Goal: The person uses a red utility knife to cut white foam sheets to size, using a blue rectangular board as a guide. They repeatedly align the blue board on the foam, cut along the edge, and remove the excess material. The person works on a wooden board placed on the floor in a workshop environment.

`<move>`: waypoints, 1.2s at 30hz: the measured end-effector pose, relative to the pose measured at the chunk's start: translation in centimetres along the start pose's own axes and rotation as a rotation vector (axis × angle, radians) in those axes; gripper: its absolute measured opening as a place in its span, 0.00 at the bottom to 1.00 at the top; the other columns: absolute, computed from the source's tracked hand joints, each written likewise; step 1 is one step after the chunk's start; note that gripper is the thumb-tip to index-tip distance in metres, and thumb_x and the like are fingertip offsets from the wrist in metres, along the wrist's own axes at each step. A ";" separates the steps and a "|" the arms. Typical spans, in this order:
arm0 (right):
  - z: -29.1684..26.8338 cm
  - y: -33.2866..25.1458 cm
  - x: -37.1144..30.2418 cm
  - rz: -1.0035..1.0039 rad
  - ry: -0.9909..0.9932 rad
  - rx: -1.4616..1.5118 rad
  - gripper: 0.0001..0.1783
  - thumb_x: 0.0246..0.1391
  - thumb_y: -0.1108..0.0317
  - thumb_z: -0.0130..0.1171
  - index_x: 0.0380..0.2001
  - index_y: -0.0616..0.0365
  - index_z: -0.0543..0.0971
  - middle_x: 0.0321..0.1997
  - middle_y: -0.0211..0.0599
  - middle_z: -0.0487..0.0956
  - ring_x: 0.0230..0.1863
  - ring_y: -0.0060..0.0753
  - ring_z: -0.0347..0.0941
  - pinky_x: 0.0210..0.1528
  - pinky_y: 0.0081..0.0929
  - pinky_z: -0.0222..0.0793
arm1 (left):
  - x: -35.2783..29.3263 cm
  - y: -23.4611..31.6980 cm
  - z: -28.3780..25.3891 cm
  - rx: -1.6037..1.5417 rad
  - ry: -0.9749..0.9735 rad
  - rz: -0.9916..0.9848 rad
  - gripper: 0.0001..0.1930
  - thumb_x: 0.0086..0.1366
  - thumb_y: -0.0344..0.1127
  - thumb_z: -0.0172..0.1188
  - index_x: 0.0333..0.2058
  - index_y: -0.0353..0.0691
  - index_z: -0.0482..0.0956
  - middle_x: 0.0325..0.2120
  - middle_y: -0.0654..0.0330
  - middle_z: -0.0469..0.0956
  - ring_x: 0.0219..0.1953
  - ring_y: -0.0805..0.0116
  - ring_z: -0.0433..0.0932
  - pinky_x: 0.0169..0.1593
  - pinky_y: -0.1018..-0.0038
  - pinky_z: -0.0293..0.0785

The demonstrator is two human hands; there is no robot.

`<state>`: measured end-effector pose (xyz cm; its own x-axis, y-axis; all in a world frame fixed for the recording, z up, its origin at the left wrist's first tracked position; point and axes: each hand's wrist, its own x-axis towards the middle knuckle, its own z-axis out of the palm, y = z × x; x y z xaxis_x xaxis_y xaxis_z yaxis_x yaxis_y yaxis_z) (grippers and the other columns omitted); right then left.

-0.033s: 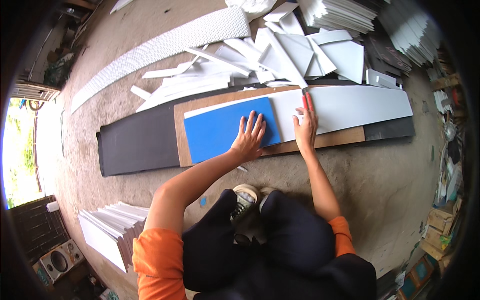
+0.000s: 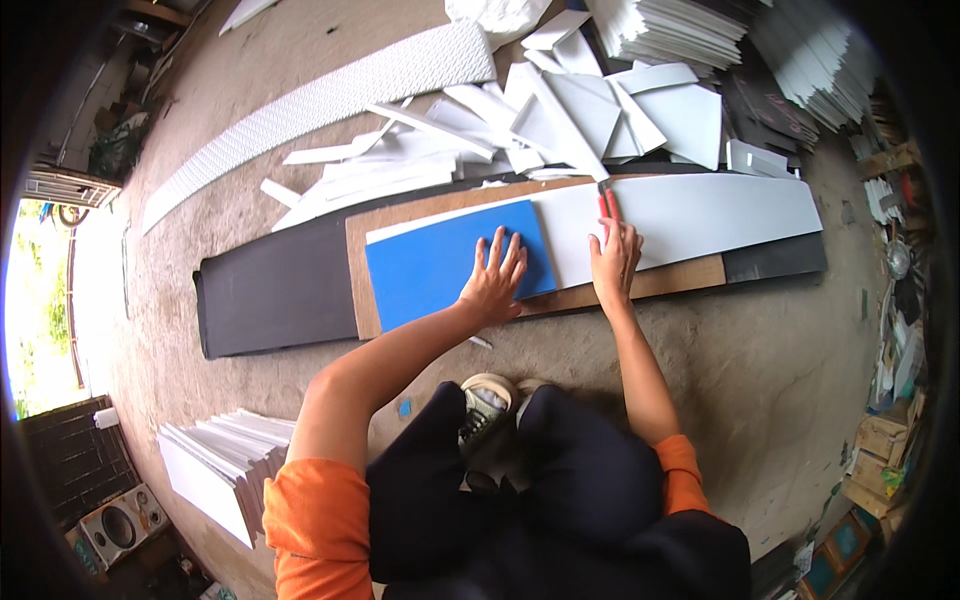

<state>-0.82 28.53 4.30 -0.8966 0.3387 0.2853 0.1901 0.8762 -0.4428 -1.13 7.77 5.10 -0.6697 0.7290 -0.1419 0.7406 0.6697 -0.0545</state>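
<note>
My left hand [image 2: 494, 276] lies spread on a blue rectangular board [image 2: 440, 255], near its right end. Beneath the board is a long white foam sheet [image 2: 700, 212], whose larger part reaches out to the right. In my right hand [image 2: 615, 256] is a red-handled hand tool [image 2: 609, 205] with a dark tip; its exact kind is not clear. That tip rests by the sheet's far edge, just right of the blue board. A brown board [image 2: 362, 300] lies under the sheet, on top of a long black mat [image 2: 280, 285].
Beyond the mat are loose white offcuts [image 2: 585, 105] and a long textured white strip [image 2: 320, 100]. White sheet stacks stand at far right [image 2: 670, 30] and near left [image 2: 225, 465]. A speaker [image 2: 118, 525] sits at lower left; wooden crates [image 2: 885, 445] line the right.
The view has shifted very slightly. Both hands, the blue board and the tool stay in nearly the same places.
</note>
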 end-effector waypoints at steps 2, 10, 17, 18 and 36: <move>-0.1 1.4 1.0 0.104 -0.030 -0.155 0.25 0.40 0.65 0.62 0.43 0.55 0.66 0.42 0.43 0.65 0.45 0.45 0.61 0.42 0.39 0.62 | 1.0 0.3 -0.3 -0.022 -0.025 -0.030 0.43 0.41 0.60 0.58 0.51 0.36 0.58 0.55 0.47 0.52 0.60 0.41 0.42 0.55 0.40 0.43; 1.8 5.2 2.9 0.152 -0.268 0.181 0.28 0.44 0.69 0.57 0.48 0.67 0.61 0.35 0.51 0.70 0.35 0.40 0.71 0.34 0.35 0.67 | 2.7 2.6 0.4 -0.279 0.228 -0.209 0.39 0.36 0.59 0.61 0.43 0.36 0.66 0.52 0.48 0.55 0.60 0.44 0.41 0.56 0.39 0.34; -2.7 -0.3 -0.4 0.419 -0.761 0.659 0.16 0.55 0.67 0.43 0.45 0.56 0.56 0.16 0.31 0.67 0.12 0.21 0.68 0.11 0.20 0.62 | 2.2 2.4 0.0 -0.320 0.215 -0.243 0.50 0.38 0.60 0.58 0.57 0.39 0.51 0.59 0.55 0.47 0.63 0.57 0.39 0.59 0.44 0.31; -2.8 -1.5 -0.3 0.394 -0.736 0.498 0.17 0.56 0.66 0.41 0.48 0.54 0.56 0.17 0.41 0.71 0.16 0.36 0.72 0.15 0.32 0.66 | 2.4 2.4 0.1 -0.313 0.210 -0.240 0.51 0.39 0.61 0.58 0.58 0.39 0.49 0.60 0.56 0.45 0.63 0.58 0.38 0.59 0.44 0.31; 1.0 -5.3 2.4 -0.028 -0.568 0.126 0.29 0.53 0.70 0.38 0.59 0.45 0.50 0.22 0.63 0.72 0.28 0.62 0.70 0.29 0.50 0.65 | 3.7 0.4 0.4 -0.285 0.215 -0.212 0.52 0.36 0.60 0.58 0.58 0.37 0.49 0.60 0.56 0.45 0.63 0.58 0.38 0.59 0.46 0.31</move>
<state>-4.38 24.29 6.47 -0.9813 0.0482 -0.1865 0.1449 0.8227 -0.5497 -3.27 10.69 4.15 -0.8244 0.5634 0.0539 0.5601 0.7986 0.2201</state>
